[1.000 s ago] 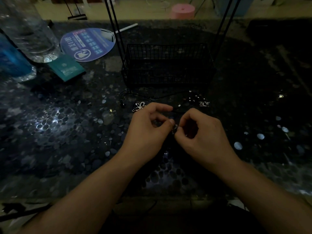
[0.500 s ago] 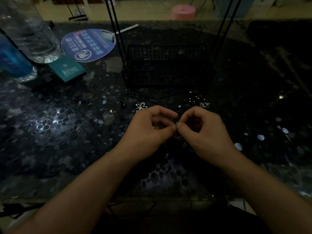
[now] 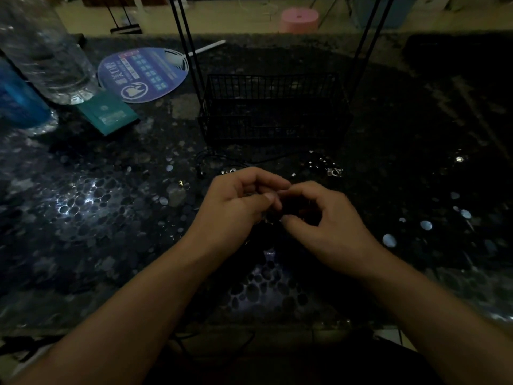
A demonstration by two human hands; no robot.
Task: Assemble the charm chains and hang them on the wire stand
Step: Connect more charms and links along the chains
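The left hand (image 3: 238,202) pinches something small between thumb and forefinger, a narrow grip; the right hand (image 3: 324,220) meets it fingertip to fingertip, its thumb and forefinger curled in close, but the light is too dim to tell whether they hold a piece or only steady one; the chain (image 3: 270,218) shows as a faint glint just under the pinch, hanging between the two hands above the tabletop (image 3: 111,218). This looks like the joining step, a link or charm being worked onto the chain; hanging is not yet begun. The next move likely calls for a fine closing of the link with both hands held close, then a lift forward.

Just beyond the hands lie loose charms (image 3: 334,172) and a thin cord (image 3: 211,159); a careless sweep could scatter them. Farther ahead stands the stand (image 3: 273,107), its basket low and its uprights rising out of view; the way up to it is open. Far to the left sit a bottle (image 3: 47,51), a fan (image 3: 144,75) and a card (image 3: 108,112), well apart; the near edge lies under the forearms.
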